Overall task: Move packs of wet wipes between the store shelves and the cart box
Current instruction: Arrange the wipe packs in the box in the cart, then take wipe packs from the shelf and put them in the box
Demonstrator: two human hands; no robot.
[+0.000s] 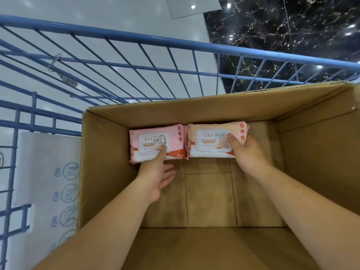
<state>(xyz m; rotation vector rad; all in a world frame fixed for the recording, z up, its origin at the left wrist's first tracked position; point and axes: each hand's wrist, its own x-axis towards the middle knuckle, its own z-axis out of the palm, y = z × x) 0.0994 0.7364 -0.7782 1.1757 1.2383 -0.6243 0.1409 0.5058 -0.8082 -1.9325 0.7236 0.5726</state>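
Two packs of wet wipes lie side by side on the floor of an open cardboard box point(105, 162), against its far wall. The left pack point(150, 139) is pink with a white lid and a price sticker. The right pack point(208, 140) is peach with a white lid. My left hand point(155, 176) reaches in with one straight digit pressing on the left pack's near right corner, while the other fingers are spread loose above the box floor. My right hand point(247, 154) grips the right pack's right end, thumb on top and fingers wrapped round the edge.
The box sits inside a blue wire cart point(136, 39) whose rail runs across the far side. A white printed sheet point(48, 172) stands between the box and the cart's left wall. Pale and black marble floor shows beyond.
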